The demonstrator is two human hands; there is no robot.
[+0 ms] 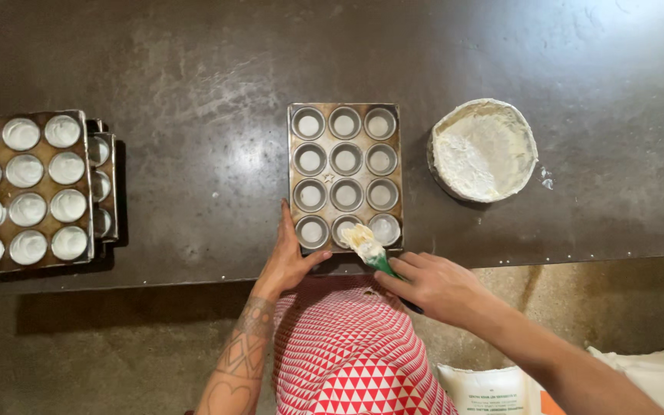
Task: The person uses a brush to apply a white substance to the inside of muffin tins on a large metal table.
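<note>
Nearest, a red-and-white triangle-patterned apron (359,357) is seen at the bottom edge, with white sacks (577,384) on the floor to its right. Just above, the left hand (289,257) is laid open against the near left corner of a rectangular twelve-cup metal muffin tray (345,113), its thumb touching the rim. The right hand (432,284) is closed around the green handle of a pastry brush (366,244), whose pale bristles are pressed into the middle cup of the nearest row. Farther right on the dark surface (216,69), a round dish of white paste (484,149) is set close beside the tray. Well apart at the left, a similar coated tray (24,188) is stacked over others.
</note>
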